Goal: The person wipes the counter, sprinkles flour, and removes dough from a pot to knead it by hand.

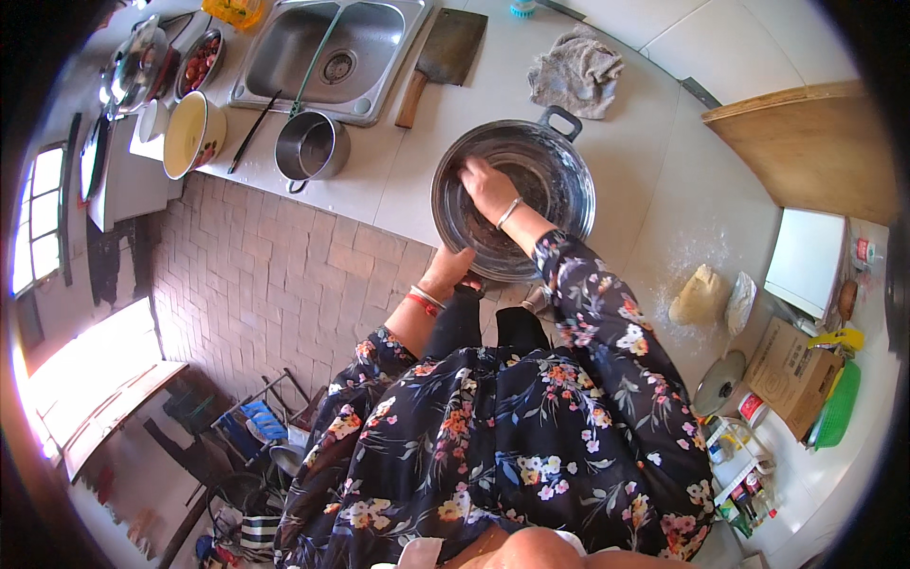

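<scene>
A wide steel pot with dark handles stands at the counter's front edge, its inside wall streaked with pale residue. My right hand, a bangle at its wrist, is inside the pot with the fingers bent against the left inner wall; whether they hold anything cannot be told. My left hand grips the near rim, by the lower handle. A lump of dough lies in scattered flour to the right. Beyond the pot is a crumpled grey cloth. A cleaver with a wooden handle lies on the left.
At the upper left are a steel sink, a small steel pot, a yellow enamel bowl and a dark thin stick. A wooden board, a cardboard box and a glass lid stand on the right.
</scene>
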Tool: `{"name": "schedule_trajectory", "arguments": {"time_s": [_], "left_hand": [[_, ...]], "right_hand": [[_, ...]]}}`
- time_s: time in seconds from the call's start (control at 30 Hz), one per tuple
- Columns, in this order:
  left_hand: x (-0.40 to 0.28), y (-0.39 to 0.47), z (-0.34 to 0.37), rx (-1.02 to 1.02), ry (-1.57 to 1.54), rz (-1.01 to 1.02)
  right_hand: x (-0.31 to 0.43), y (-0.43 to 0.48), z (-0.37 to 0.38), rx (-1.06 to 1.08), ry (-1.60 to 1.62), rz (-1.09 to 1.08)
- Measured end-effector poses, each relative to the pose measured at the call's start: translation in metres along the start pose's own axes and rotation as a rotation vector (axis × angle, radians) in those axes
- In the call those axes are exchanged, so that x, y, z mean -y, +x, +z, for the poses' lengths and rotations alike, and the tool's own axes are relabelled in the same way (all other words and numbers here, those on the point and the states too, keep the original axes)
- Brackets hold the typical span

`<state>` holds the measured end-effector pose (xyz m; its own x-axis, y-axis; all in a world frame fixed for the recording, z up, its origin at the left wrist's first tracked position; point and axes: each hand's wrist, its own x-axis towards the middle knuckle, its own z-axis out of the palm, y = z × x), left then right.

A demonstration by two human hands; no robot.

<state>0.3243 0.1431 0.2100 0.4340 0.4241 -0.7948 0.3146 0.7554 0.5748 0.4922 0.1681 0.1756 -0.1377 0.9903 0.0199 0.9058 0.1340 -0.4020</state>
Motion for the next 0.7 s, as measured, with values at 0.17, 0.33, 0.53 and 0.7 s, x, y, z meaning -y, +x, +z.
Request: {"name": "schedule_trajectory", "arguments": {"time_s": [0.17, 0.33, 0.53, 0.7], "left_hand": [[-0.007, -0.002, -0.001, 0.028, 0.038, -0.001], [-0.002, 0.002, 0.000, -0.011, 0.048, 0.040], [-0.012, 0.003, -0.011, 0.037, 0.063, 0.038], [-0.023, -0.004, -0.015, 0.033, 0.122, 0.047]], "right_hand": [[0.005, -0.025, 0.021, -0.142, -0.019, -0.136], [0.016, -0.047, 0.014, 0.080, -0.030, -0.270], [0.007, -0.001, 0.017, -0.136, -0.012, -0.085], [0.006, -0.027, 0.025, -0.058, 0.104, -0.271]]}}
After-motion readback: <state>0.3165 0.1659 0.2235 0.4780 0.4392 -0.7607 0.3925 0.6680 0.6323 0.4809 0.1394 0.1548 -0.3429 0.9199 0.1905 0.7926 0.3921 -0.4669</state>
